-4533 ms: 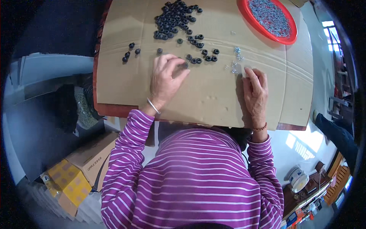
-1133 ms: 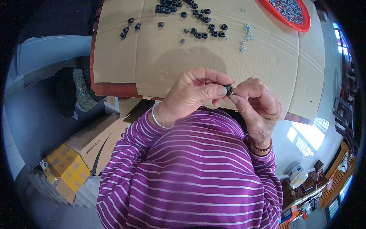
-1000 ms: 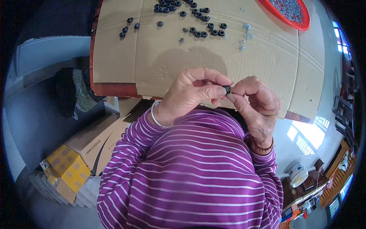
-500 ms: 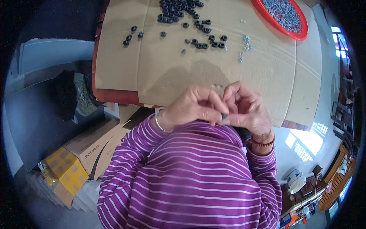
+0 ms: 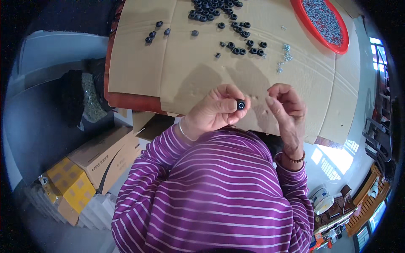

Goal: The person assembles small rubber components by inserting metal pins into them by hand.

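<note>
My left hand [image 5: 217, 107] is closed, pinching a small round black plastic part [image 5: 241, 105] between thumb and fingers. The part's face is turned up and shows a pale ring around its dark centre. To the right, my right hand [image 5: 287, 107] is raised over the cardboard's near edge, fingers curled and the thumb tip slightly apart from the index finger; nothing shows between them. Similar black parts [image 5: 205, 12] lie in a heap at the far side of the cardboard [image 5: 135, 63], with several scattered nearer. Small shiny metal pieces [image 5: 287, 52] lie to the right of these.
A red tray [image 5: 344, 46] full of small metal pieces stands at the far right of the table. Left of the table, on the floor, are a brown carton [image 5: 103, 156] and a yellow-taped box [image 5: 74, 181]. A white bucket [image 5: 322, 200] stands at the lower right.
My hands were together on the small part and have moved apart. The left hand has lifted forward with the black part; the right has drawn away to the right. The view has shifted slightly.
</note>
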Available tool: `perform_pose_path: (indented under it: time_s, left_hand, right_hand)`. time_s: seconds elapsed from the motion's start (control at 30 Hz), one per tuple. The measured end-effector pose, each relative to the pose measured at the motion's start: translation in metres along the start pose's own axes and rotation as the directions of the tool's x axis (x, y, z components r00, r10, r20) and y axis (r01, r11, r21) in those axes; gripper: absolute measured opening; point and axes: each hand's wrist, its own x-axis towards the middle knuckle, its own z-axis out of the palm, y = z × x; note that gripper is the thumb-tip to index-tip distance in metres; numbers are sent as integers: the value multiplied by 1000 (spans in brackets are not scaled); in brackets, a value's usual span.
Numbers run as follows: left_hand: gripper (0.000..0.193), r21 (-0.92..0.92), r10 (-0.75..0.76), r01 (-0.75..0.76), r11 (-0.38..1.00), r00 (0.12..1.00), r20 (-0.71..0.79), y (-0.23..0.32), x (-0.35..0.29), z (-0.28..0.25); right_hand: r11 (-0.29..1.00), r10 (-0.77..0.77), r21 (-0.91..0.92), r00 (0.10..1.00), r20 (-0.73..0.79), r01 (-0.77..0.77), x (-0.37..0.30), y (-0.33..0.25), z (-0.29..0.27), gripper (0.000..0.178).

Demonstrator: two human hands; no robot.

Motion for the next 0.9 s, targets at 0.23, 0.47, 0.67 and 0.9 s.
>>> perform_pose_path:
  time_s: [0.23,0.47,0.67,0.9]
  left_hand:
    - [14,-11,54,-53,999,998,20,5,-1,-2]
    - [14,26,50,-50,998,999,0,7,-4,-6]
    - [14,22,60,-59,998,998,-12,5,-9,-18]
    - [15,38,49,-48,998,999,-21,11,-10,-12]
  right_hand:
    - [997,48,-54,999,20,-47,2,11,6,13]
    - [953,-3,-303,1000,4,4,3,16,7,11]
    - [640,-396,-651,901,177,409,27,9,16,11]
    - [244,-550,-816,768,328,524,89,1,51,17]
